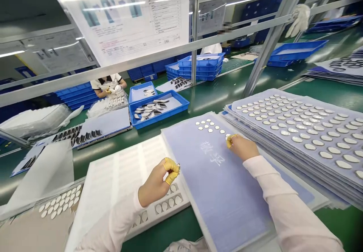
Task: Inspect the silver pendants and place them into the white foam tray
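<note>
My left hand, with yellow finger cots on thumb and forefinger, pinches a small round disc seen edge-on. It hovers over the right edge of a white foam tray, whose front slots hold several upright discs. My right hand, also in yellow finger cots, has its fingertips closed on a white disc at the blue-lilac sheet. Beside it, several white discs lie in short rows near the sheet's far edge. Pale writing marks the sheet's middle.
At the right stands a stack of sheets covered with white discs. More discs lie on a board at lower left. Ahead are a blue tray of curved parts, a metal frame bar and a co-worker.
</note>
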`<state>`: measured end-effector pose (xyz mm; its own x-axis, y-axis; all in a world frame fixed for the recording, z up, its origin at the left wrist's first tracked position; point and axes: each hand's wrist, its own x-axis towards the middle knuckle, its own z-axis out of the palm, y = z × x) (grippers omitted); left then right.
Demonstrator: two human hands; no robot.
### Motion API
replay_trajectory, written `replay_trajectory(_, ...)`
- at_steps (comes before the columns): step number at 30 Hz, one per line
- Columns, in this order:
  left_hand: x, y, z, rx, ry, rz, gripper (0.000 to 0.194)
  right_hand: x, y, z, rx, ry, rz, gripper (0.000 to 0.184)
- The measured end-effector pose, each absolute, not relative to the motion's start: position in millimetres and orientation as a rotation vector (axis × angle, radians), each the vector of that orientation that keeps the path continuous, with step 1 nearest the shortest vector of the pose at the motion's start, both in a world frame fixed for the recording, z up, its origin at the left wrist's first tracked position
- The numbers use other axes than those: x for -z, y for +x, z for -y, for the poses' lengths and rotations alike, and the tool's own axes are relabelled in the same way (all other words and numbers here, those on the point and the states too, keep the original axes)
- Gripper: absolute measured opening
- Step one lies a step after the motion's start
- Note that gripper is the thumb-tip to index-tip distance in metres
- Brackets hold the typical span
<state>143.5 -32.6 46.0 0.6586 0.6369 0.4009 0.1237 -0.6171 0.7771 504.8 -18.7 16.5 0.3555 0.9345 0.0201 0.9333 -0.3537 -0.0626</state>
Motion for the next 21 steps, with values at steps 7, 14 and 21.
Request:
replay_trajectory(7, -43.7, 133.0, 80.8, -0.993, 1.979, -0.545, 0.01, -49.0, 368.4, 115.2, -0.338, -1.205, 1.82, 0.015)
replay_trajectory(14, -42.3, 122.4, 102.6, -1.009, 1.869, -0.509, 0.007, -36.1, 287.6, 145.5, -0.524, -0.923, 1.477, 0.023)
replay_trajectory(21, -42.7, 97.2, 108.7, -0.968, 1.817, -0.586, 0.009, -34.9, 274.3, 139.6, -0.65, -0.838, 1.555, 0.023)
